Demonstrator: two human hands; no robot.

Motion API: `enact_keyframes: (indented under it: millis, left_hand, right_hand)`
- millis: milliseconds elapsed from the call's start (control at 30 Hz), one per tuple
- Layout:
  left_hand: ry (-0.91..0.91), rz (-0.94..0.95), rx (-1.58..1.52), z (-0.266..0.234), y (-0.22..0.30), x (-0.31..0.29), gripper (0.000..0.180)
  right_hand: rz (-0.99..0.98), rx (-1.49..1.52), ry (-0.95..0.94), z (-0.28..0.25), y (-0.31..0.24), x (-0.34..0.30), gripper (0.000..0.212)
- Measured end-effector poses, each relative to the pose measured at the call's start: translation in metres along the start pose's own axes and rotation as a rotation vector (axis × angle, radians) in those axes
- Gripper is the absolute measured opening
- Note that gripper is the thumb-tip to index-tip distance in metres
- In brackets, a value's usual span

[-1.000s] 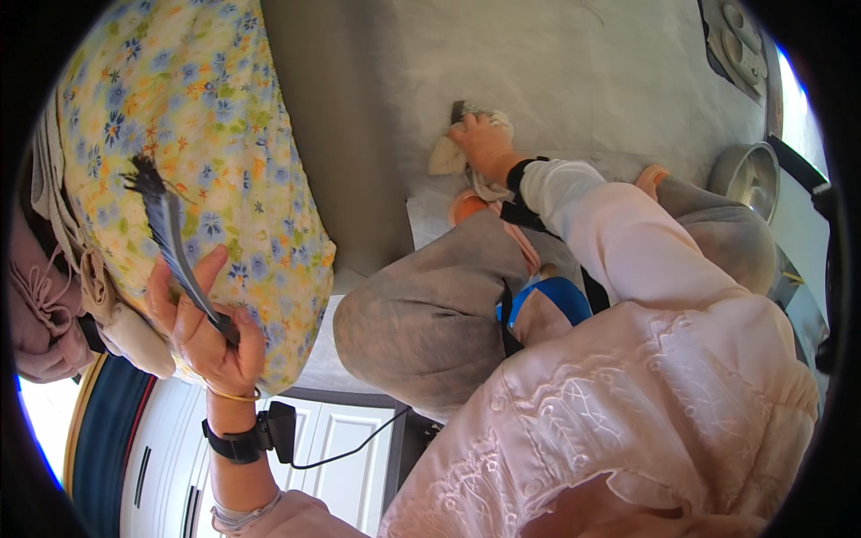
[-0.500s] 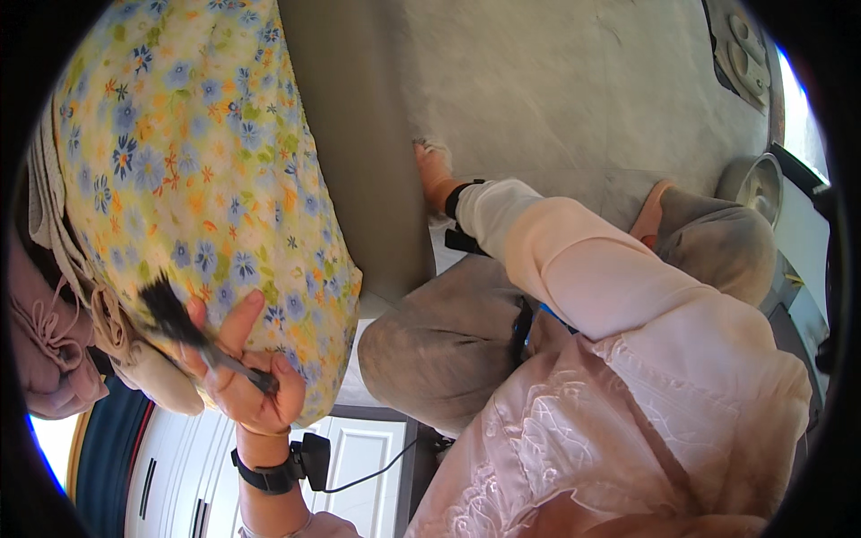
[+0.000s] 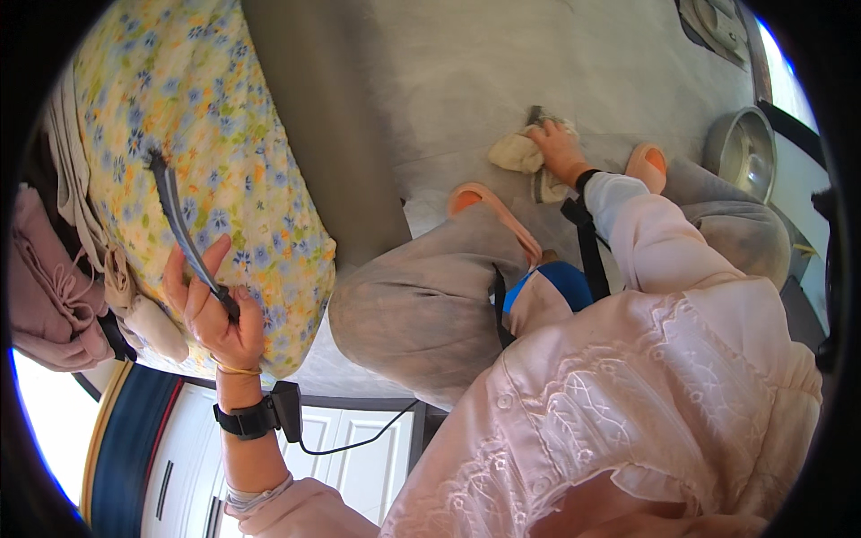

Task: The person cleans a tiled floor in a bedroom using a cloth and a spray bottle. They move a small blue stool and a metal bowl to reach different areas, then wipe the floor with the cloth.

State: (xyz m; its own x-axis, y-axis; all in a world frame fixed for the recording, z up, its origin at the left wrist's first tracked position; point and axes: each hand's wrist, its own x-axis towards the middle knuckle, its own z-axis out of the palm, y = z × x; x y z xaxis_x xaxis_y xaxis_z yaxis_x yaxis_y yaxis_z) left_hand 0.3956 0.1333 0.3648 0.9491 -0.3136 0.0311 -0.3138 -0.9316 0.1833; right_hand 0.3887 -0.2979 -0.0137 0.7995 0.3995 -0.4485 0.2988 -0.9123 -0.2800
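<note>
Far left: pink clothing [image 3: 56,278], near a floral sheet [image 3: 238,108]. Over the sheet: dark brush [image 3: 177,215], bristle end away from the palm, other end clamped in the left hand's [image 3: 215,314] grip beneath the thumb, some fingers spread. Centre: orange slipper [image 3: 468,194] on grey floor [image 3: 466,63]. Right of it: pale rag [image 3: 515,153], bunched on the floor under the right hand [image 3: 561,154], grip curled on it. Farther right: second slipper [image 3: 644,170], then metal basin [image 3: 743,161].

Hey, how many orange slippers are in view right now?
2: one orange slipper below and left of the right hand, another slipper between that hand and the metal bowl.
</note>
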Motion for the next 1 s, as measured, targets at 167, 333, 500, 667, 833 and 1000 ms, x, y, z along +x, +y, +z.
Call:
enact_keyframes:
  millis: [167,333,500,667,833,1000]
  left_hand:
    - [-0.016,-0.035,0.022,0.001,0.003,-0.001,0.005]
    - [-0.001,-0.028,0.007,0.002,0.005,0.000,0.006]
    - [-0.010,-0.068,0.039,0.005,0.008,-0.002,0.007]
    - [-0.048,-0.055,0.089,0.004,0.009,-0.002,0.011]
    - [-0.065,-0.051,0.107,0.003,0.011,0.002,0.016]
    - [-0.089,-0.099,0.124,0.003,0.016,0.006,0.015]
  right_hand:
    - [0.225,0.003,-0.061,0.004,0.061,-0.044,0.039]
    - [0.395,-0.012,-0.056,0.010,0.048,-0.101,0.056]
    - [0.396,0.052,-0.159,0.042,0.023,-0.152,0.065]
    - [0.299,0.160,-0.039,0.045,0.044,-0.120,0.066]
    - [0.179,0.119,0.256,0.001,0.063,-0.027,0.057]
    - [0.122,0.041,0.340,-0.042,0.091,0.063,0.055]
